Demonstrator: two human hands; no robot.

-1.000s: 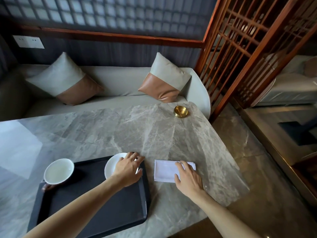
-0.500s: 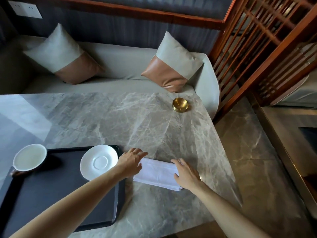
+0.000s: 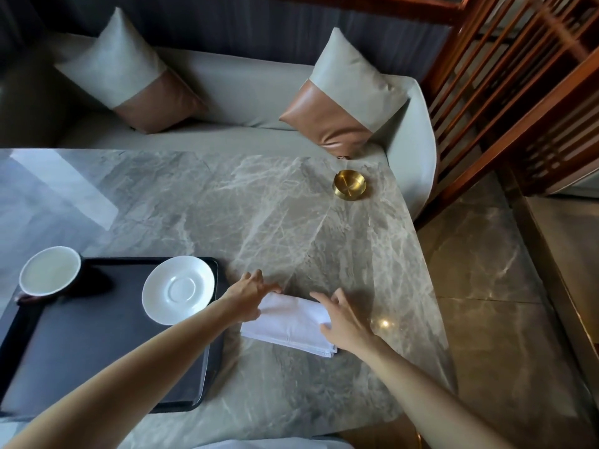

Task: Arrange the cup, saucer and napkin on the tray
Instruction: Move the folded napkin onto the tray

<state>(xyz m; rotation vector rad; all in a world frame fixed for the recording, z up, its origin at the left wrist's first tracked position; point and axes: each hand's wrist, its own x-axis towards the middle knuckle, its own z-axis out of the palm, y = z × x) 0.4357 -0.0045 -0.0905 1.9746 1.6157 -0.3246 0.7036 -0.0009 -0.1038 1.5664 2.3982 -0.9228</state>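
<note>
Napkin (image 3: 288,322): white, folded, flat on the marble table (image 3: 227,205), just right of the tray, not on it.
Left hand (image 3: 248,294): on the napkin's left end, fingers curled over its far corner.
Right hand (image 3: 343,319): on the napkin's right end, fingers spread loosely; whether it grips, I cannot tell.
Tray (image 3: 81,351): black, at the table's near left.
Saucer (image 3: 179,289): white, in the tray's far right corner.
Cup (image 3: 50,270): white inside, at the tray's far left corner.
Brass ashtray (image 3: 350,184): far right of the table, well apart.
</note>
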